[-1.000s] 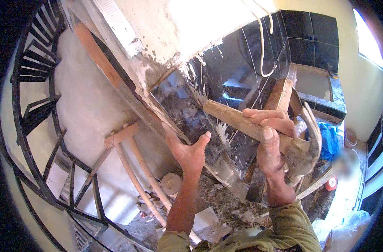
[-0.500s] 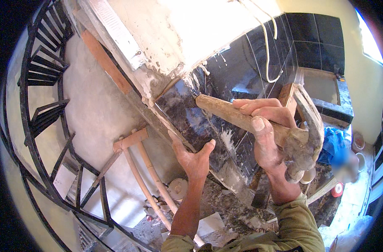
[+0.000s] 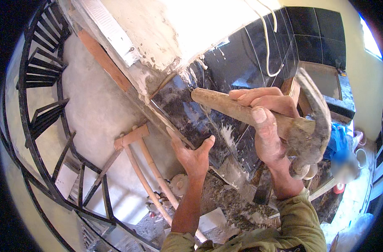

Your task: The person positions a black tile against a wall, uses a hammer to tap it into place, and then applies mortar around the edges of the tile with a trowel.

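My right hand [image 3: 269, 122] is wrapped round the wooden handle of a claw hammer [image 3: 233, 107]. The handle's butt end points left, close to the face of a black glossy tile [image 3: 179, 105], while the dirty metal head sits right of my wrist. My left hand [image 3: 193, 157] holds that tile at its lower left edge, thumb over the face and forefinger along the side; the other fingers are hidden. White mortar smears the tile, and a rough mortar edge [image 3: 158, 80] borders its top.
A bright pale countertop [image 3: 158, 25] lies beyond the tile. White cable [image 3: 267, 54] hangs over black wall tiles [image 3: 319, 25]. At left are a black metal railing [image 3: 28, 122] and a wooden prop [image 3: 132, 136] with two poles. Rubble [image 3: 225, 201] covers the ground below; a blue cloth [image 3: 336, 140] is at right.
The hammer has shifted slightly; its head is turned up and right, and its butt end sits a little further left and up. My left hand stays at the tile's edge.
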`<state>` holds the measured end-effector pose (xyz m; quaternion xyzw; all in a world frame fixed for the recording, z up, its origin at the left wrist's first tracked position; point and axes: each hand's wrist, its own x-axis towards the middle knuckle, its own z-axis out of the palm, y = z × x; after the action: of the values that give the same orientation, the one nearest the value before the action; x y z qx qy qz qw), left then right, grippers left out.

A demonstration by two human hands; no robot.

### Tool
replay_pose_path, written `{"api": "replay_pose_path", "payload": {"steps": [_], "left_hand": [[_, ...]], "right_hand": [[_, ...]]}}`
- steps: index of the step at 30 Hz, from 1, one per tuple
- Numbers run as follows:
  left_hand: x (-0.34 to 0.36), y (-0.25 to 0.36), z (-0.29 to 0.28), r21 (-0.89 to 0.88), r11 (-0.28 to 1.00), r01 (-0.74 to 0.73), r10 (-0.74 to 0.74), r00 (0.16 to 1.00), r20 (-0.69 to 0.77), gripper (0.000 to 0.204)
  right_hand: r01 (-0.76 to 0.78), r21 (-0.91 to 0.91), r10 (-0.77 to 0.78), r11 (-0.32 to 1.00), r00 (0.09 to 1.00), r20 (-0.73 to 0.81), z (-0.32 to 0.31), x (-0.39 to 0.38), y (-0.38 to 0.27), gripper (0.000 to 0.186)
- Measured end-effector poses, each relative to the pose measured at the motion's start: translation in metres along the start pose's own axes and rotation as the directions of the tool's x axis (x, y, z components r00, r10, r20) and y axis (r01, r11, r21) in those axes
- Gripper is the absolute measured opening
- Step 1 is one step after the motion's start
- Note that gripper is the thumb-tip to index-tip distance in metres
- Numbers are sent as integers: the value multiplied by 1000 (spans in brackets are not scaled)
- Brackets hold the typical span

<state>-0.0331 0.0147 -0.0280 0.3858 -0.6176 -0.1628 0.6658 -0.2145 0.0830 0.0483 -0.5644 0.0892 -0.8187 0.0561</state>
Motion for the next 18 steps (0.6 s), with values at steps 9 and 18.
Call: {"api": "replay_pose_path", "payload": {"steps": [9,18], "left_hand": [[2,1,-1,-62,998,17,-18,1000,-6,94],[2,0,-4,116,991,-59,64,997,-43,90]], "right_hand": [[-33,-35,32,999,999,-18,1,-1,-9,23],[2,10,-2,1000,998,-68,8,-1,-5,16]]}}
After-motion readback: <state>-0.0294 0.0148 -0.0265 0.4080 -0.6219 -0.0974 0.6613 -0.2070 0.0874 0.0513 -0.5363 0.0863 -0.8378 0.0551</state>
